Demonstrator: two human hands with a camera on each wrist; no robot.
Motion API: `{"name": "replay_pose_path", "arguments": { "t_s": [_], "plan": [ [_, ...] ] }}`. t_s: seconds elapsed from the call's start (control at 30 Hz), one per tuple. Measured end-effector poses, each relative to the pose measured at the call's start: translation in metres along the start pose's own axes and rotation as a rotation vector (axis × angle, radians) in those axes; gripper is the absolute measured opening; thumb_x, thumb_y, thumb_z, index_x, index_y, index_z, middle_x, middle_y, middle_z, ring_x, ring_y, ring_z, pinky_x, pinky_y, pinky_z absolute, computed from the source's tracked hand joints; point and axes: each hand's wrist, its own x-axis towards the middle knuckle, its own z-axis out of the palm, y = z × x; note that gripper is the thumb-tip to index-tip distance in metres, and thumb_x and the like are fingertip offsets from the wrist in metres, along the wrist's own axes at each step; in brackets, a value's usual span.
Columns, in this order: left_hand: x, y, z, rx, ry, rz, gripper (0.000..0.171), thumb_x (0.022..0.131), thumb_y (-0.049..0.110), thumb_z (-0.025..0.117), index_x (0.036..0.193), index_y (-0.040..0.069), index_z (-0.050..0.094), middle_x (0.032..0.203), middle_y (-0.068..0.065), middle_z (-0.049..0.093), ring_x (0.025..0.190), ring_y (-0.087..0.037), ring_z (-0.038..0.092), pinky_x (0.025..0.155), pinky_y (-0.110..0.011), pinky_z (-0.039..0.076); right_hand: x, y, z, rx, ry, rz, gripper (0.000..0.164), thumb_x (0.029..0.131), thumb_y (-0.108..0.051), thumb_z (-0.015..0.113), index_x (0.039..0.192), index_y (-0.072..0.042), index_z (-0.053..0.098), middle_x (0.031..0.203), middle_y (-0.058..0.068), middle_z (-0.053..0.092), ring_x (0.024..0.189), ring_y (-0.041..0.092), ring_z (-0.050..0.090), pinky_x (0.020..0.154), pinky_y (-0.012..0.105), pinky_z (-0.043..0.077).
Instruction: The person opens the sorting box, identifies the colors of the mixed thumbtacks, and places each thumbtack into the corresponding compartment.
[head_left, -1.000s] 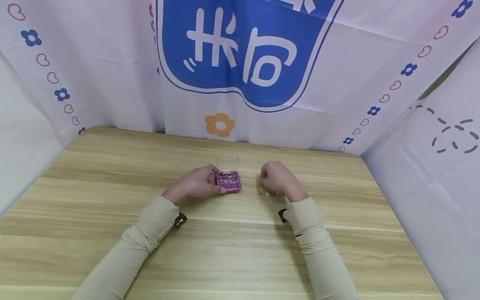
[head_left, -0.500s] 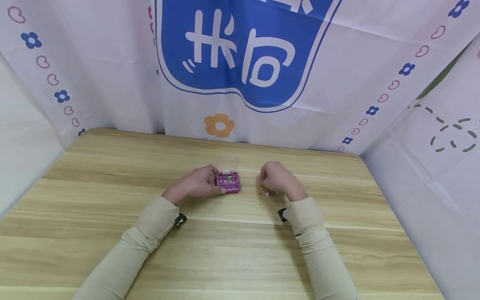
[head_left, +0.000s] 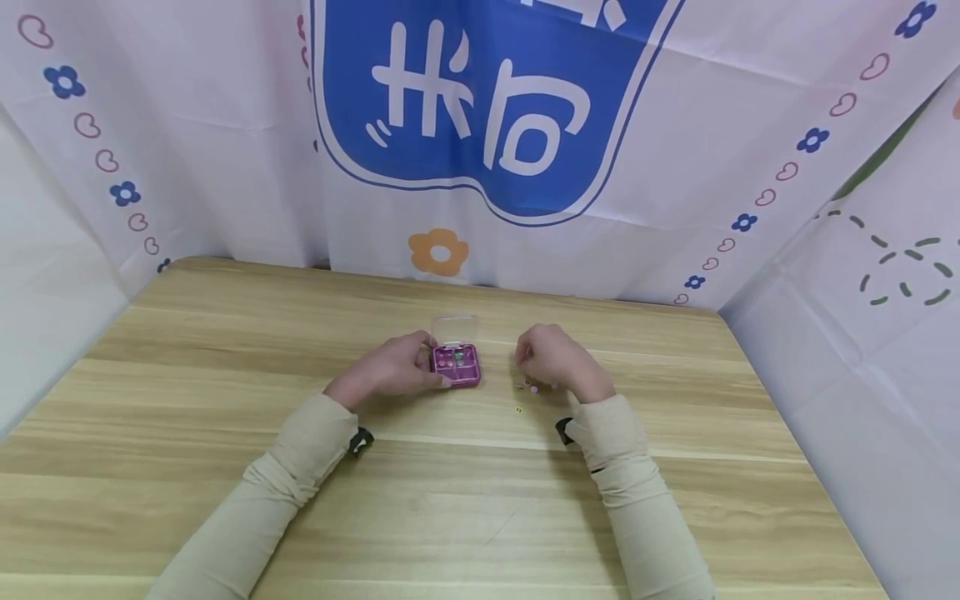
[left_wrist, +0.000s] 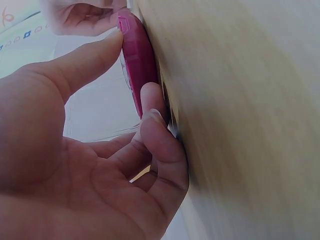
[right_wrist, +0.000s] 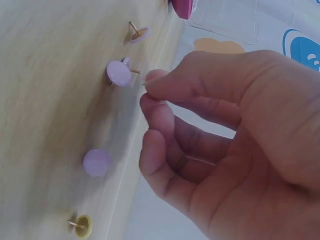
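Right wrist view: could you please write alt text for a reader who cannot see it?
A right hand has thumb and fingertips close together at a lilac thumbtack; whether they touch it is unclear. More lilac thumbtacks and a yellow thumbtack lie on the wooden tabletop, and part of a magenta box with a clear lid shows at the top edge.

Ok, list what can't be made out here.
Head: small pieces inside the magenta plastic compartment box, too small to identify.
Left wrist: its inside, hidden by its wall.
Right wrist: box, cut off by the top edge.
Right wrist: whether the right hand grips the nearest round lilac metal-pinned tack; too blurred.
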Motion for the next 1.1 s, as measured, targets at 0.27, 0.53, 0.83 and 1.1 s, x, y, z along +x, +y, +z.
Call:
{"name": "replay_pose_path", "arguments": {
  "t_s": [0.27, 0.53, 0.83, 1.1],
  "plan": [
    [0.001, 0.000, 0.001, 0.010, -0.002, 0.001, 0.065, 0.079, 0.036, 0.075, 0.127, 0.005, 0.044, 0.082, -0.007, 0.062, 0.068, -0.020, 0.056, 0.060, -0.034, 0.049, 0.002, -0.001, -0.001, -0.027, 0.108, -0.083, 0.013, 0.082, 0.000, 0.057, 0.087, -0.005, 0.068, 0.073, 0.004, 0.065, 0.055, 0.015, 0.060, 0.050, 0.032, 0.054],
    [0.000, 0.001, 0.000, 0.003, 0.005, 0.005, 0.063, 0.079, 0.034, 0.075, 0.126, 0.005, 0.045, 0.082, -0.008, 0.060, 0.068, -0.020, 0.054, 0.060, -0.034, 0.048, 0.007, -0.006, 0.001, -0.060, 0.198, -0.180, 0.008, 0.083, -0.003, 0.063, 0.087, -0.005, 0.069, 0.079, 0.001, 0.065, 0.072, 0.013, 0.058, 0.069, 0.031, 0.053],
    [0.000, 0.000, 0.000, 0.002, 0.000, 0.008, 0.064, 0.079, 0.034, 0.075, 0.126, 0.005, 0.044, 0.082, -0.008, 0.060, 0.069, -0.020, 0.055, 0.061, -0.034, 0.048, 0.009, -0.019, 0.009, -0.043, 0.245, -0.240, 0.007, 0.083, -0.002, 0.065, 0.084, -0.009, 0.066, 0.078, 0.000, 0.064, 0.071, 0.010, 0.057, 0.067, 0.026, 0.052],
    [0.001, -0.001, -0.001, -0.007, -0.007, 0.021, 0.064, 0.079, 0.035, 0.075, 0.126, 0.005, 0.044, 0.079, -0.008, 0.062, 0.066, -0.020, 0.055, 0.058, -0.033, 0.048, 0.010, -0.027, 0.014, -0.040, 0.244, -0.255, 0.008, 0.083, -0.003, 0.067, 0.087, -0.010, 0.067, 0.081, -0.001, 0.066, 0.073, 0.008, 0.057, 0.069, 0.025, 0.053]
  ]
}}
